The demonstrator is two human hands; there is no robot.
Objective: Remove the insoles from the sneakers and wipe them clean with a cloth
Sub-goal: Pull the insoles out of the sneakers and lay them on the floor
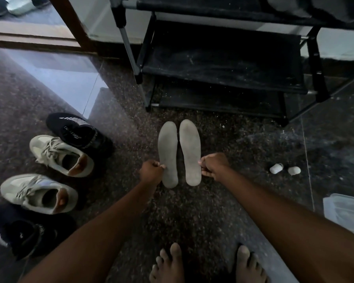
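Two grey insoles lie side by side on the dark speckled floor, toes pointing away from me. My left hand (151, 172) pinches the outer edge of the left insole (168, 150) near its heel. My right hand (214, 166) pinches the outer edge of the right insole (190, 148) near its heel. Two beige sneakers stand at the left, one farther (59, 155) and one nearer (37, 193), both with their openings showing. No cloth is in view.
A black shoe (78, 131) sits behind the beige pair and another black shoe (23, 233) in front. A black shoe rack (223, 64) stands ahead. Two small white objects (284, 169) lie at right, a clear container (345, 211) at the right edge. My bare feet (208, 264) are below.
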